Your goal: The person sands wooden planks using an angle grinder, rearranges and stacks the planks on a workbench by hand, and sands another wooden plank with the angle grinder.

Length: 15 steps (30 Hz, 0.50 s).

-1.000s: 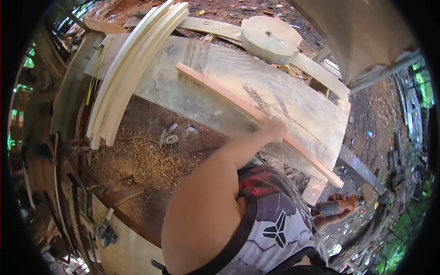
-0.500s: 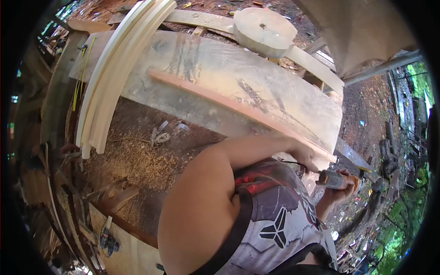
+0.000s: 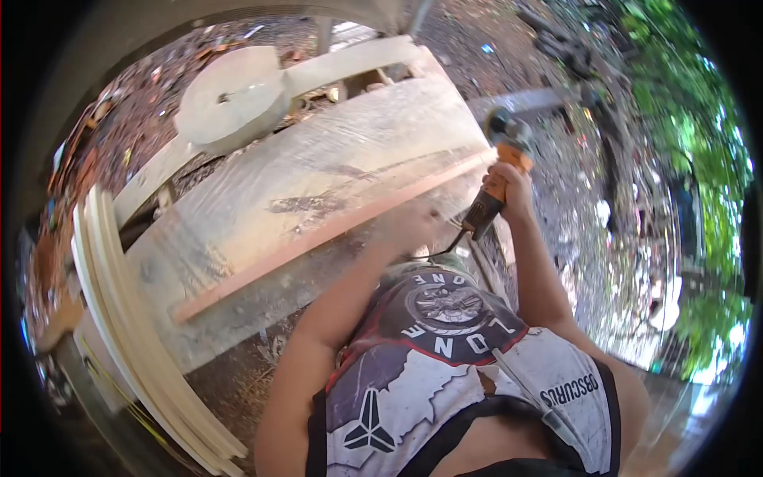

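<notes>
My right hand (image 3: 507,184) is wrapped round an orange and black angle grinder (image 3: 515,153), whose round disc end points up and away, off the table's right end. A thin cord hangs from the tool's rear. My left hand (image 3: 421,226) is smeared by motion near the cord and the front edge of the work surface; its fingers cannot be made out. A long narrow reddish wooden strip (image 3: 334,232) lies across the dusty tabletop (image 3: 262,183), its right end close to the grinder.
Several curved pale wooden strips (image 3: 131,326) are stacked at the table's left end. A thick round wood slab (image 3: 230,95) sits on a plank behind the table. A metal beam (image 3: 524,101) and logs lie beyond the right end.
The view has swung to the right. My left hand has left the wooden strip and come near the grinder's cord. My right hand has raised the grinder beside the table's end.
</notes>
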{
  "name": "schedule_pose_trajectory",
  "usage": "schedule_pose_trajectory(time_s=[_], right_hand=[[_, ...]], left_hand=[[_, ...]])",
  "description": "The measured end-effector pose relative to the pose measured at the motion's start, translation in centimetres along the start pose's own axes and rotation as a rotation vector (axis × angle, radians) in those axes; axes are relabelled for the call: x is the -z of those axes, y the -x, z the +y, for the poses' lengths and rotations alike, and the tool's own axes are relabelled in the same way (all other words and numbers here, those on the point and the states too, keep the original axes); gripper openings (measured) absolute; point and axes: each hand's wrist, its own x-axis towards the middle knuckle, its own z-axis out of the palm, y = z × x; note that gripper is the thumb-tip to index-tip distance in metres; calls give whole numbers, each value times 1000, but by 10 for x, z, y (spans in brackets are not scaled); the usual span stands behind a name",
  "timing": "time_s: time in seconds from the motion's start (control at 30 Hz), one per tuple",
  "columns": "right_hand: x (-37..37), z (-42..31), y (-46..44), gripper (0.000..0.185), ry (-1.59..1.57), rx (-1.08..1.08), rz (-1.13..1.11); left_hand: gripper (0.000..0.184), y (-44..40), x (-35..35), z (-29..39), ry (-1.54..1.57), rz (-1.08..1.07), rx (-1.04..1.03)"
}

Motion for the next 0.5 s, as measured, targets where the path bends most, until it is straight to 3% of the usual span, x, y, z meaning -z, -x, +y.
schedule_pose_trajectory(time_s=[0.13, 0.2, 0.23, 0.27, 0.33, 0.5], right_hand=[[8, -3, -6, 26, 553, -80, -93], [-2, 7, -2, 42, 926, -300, -86], [2, 31, -1, 46, 911, -139, -208], [-25, 20, 20, 50, 1010, -212, -229], [-11, 71, 16, 50, 886, -257, -361], [-29, 68, 33, 58, 1067, -381, -377]], left_hand=[[42, -16, 55, -74, -277, 423, 235], [44, -19, 70, -100, -448, 506, 319], [46, -13, 72, -103, -562, 520, 338], [46, -7, 70, -113, -558, 506, 331], [48, -4, 63, -131, -645, 595, 446], [49, -8, 67, -99, -669, 527, 581]])
